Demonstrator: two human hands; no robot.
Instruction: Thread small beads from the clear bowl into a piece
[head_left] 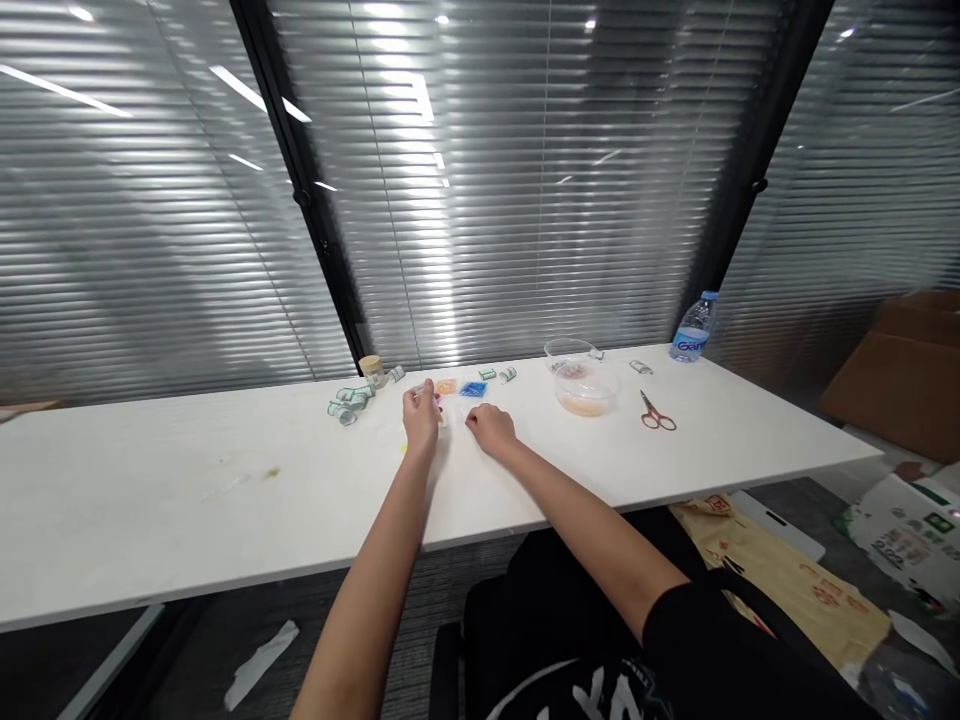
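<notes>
The left hand [421,418] rests on the white table [150,500] with its fingers curled around something small, a bit of pink showing at the fingertips, though it is too small to say what it is; the right hand [490,429] lies just beside it, knuckles up and fingers loosely bent onto the tabletop, and whether it grips anything cannot be told; both forearms reach out from the near edge, the right one coming from a black sleeve [720,640]. Just beyond the hands sit an orange packet [447,386] and a blue packet [473,389], side by side and close to the fingertips; to the left of these lies a cluster of small green-and-white rolls [346,403], with a small jar [371,368] behind them; two more rolls [499,375] lie past the blue packet. Further right stands a clear bowl [586,391] with something yellowish in its bottom, and a second clear container [570,352] just behind it; red-handled scissors [657,415] lie flat to the right of the bowl, well apart from the hands; a water bottle [693,329] stands upright near the far right corner. Closed blinds [487,200] fill the glass wall behind the table; cardboard boxes [900,370] sit on the floor at the right.
</notes>
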